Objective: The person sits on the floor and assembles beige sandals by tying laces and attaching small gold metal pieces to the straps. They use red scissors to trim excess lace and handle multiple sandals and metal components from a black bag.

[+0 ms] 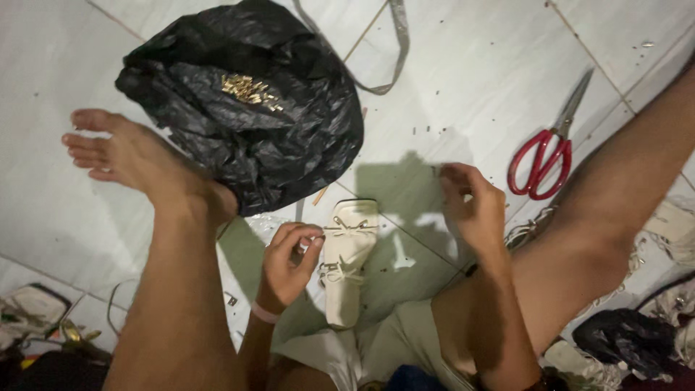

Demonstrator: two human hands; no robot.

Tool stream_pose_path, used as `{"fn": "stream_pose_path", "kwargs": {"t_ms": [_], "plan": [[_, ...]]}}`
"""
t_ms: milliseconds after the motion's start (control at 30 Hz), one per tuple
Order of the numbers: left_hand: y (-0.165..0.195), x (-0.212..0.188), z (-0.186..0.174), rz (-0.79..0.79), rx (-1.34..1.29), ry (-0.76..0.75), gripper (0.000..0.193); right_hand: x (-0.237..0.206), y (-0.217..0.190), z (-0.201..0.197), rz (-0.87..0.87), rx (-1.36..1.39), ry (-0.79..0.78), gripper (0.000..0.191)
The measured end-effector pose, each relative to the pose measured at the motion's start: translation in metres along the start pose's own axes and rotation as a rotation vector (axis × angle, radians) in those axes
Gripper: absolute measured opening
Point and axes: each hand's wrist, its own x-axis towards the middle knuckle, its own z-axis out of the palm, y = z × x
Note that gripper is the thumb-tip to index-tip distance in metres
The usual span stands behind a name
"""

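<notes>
A cream-white sandal [346,261] with thin laces lies on the tiled floor between my legs. My left hand [288,262] is beside its left edge, fingers pinched together at a lace or a small piece; what it pinches is too small to tell. My right hand [472,205] hovers to the right of the sandal, fingers curled, thumb and forefinger close together on something tiny that I cannot make out. A crumpled black plastic bag [246,108] with several small gold-coloured metal pieces [250,90] on top sits beyond the sandal.
Red-handled scissors [544,159] lie on the floor at the right. My bare left foot [123,156] rests beside the bag. A grey strap [394,51] lies at the top. More pale sandals [29,308] and a dark bag [626,337] sit at the lower corners.
</notes>
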Motion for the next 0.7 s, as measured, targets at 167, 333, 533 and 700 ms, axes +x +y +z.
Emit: {"fn": "stream_pose_path", "kwargs": {"t_ms": [167, 333, 533, 700], "plan": [[0.035, 0.005, -0.002, 0.093, 0.066, -0.048, 0.024, -0.006, 0.009, -0.053, 0.236, -0.310, 0.103, 0.023], [0.058, 0.110, -0.063, -0.039, 0.412, 0.829, 0.039, -0.020, 0.036, -0.071, 0.437, -0.650, -0.017, 0.033], [-0.052, 0.179, -0.110, -0.539, 0.322, 0.969, 0.060, -0.014, 0.071, -0.070, 0.493, -0.850, -0.153, 0.029], [-0.066, 0.172, -0.106, -0.607, 0.307, 0.982, 0.077, -0.017, 0.099, -0.070, 0.390, -0.805, -0.057, 0.029]]}}
